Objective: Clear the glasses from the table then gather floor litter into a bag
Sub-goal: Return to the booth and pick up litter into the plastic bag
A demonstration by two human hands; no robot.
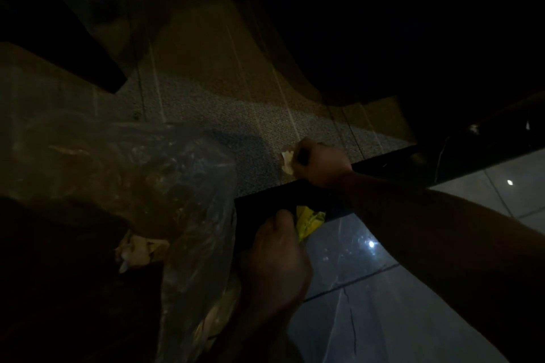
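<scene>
The scene is dim. My right hand (320,163) reaches out over the speckled carpet (206,103) and is closed on a pale crumpled piece of paper (287,160) at the carpet's near edge. My left hand (277,256) is lower in the middle and grips a crumpled yellow wrapper (309,219) together with the edge of a clear plastic bag (165,186). The bag spreads over the left side and holds pale crumpled litter (138,250). No glasses are in view.
A dark strip (265,209) borders the carpet where it meets glossy tiles (368,289) at the lower right, which reflect lights. A black shiny bar (486,144) crosses the right side. Dark furniture shapes (73,47) stand at the upper left.
</scene>
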